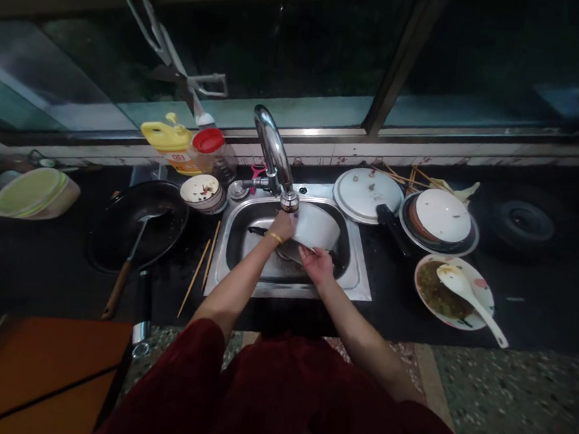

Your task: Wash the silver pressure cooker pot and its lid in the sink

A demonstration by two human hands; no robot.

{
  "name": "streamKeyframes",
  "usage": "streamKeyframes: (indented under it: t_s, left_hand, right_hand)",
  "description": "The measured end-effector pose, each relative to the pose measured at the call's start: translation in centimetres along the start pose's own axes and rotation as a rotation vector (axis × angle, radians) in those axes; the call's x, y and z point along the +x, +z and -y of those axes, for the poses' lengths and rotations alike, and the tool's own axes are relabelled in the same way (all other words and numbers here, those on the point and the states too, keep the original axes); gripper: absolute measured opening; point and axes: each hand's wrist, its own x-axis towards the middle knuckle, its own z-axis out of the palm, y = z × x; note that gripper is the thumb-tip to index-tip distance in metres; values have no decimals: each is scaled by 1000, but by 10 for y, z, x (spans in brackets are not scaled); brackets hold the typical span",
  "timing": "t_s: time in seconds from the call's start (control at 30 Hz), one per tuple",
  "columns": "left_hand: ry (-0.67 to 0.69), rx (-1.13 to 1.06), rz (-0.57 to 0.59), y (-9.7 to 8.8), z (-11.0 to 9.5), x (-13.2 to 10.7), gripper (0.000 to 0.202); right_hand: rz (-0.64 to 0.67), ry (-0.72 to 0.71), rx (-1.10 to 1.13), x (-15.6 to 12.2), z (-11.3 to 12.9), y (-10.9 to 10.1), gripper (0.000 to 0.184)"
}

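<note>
A silvery metal pot (319, 226) is tipped on its side over the steel sink (242, 216), below the curved chrome tap (274, 142). My left hand (283, 226) grips the pot at its left side, right under the spout; some of its fingers are hidden. Closed on the pot's lower edge is my right hand (318, 266), thumb and fingers pinching the rim. A black handle (257, 230) shows in the sink to the left of my left wrist.
Left of the sink are a black wok (105, 232) with a spatula, stacked bowls (202, 193) and chopsticks (195, 276). On the right lie a pot lid (356, 189), a white bowl (442, 216) on other dishes, and a soup plate (440, 302) with a spoon (464, 294).
</note>
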Motion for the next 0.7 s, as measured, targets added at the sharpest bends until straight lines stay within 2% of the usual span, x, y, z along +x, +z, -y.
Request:
streamKeyframes:
  t_s: [0.1,0.17,0.23,0.3,0.33,0.37,0.47,0.5,0.53,0.6,0.7]
  left_hand:
    - [160,146,106,8,-17,-12,45]
    - [176,184,135,10,-20,-16,47]
    - [141,172,143,7,-15,-14,50]
    - [95,121,114,3,-4,-13,54]
    - [79,88,84,2,2,-13,55]
    - [69,54,46,1,6,-15,55]
    - [51,-36,-40,0,9,-25,55]
    - [20,-55,-49,0,7,-29,56]
    - [-32,-63,-57,1,5,-32,56]
    - [-174,-44,-109,4,-1,-39,56]
    - [-354,-39,-243,14,-9,-47,60]
  right_hand:
    - [54,85,-25,-8,-12,0,18]
    - [89,140,-105,-21,-16,-3,17]
    - [125,253,-337,-38,-7,-7,26]
    - [138,297,-736,-52,12,-9,35]
    - [128,213,-955,-55,24,-7,37]
    - [119,40,-1156,-53,34,-2,36]
    - [156,-660,-1588,-23,49,29,33]
    - [202,-791,-1722,-9,48,42,33]
    - [252,-862,-1862,5,44,54,34]
    - [325,-885,-2124,28,35,72,36]
    - [337,-918,-2311,44,33,76,38]
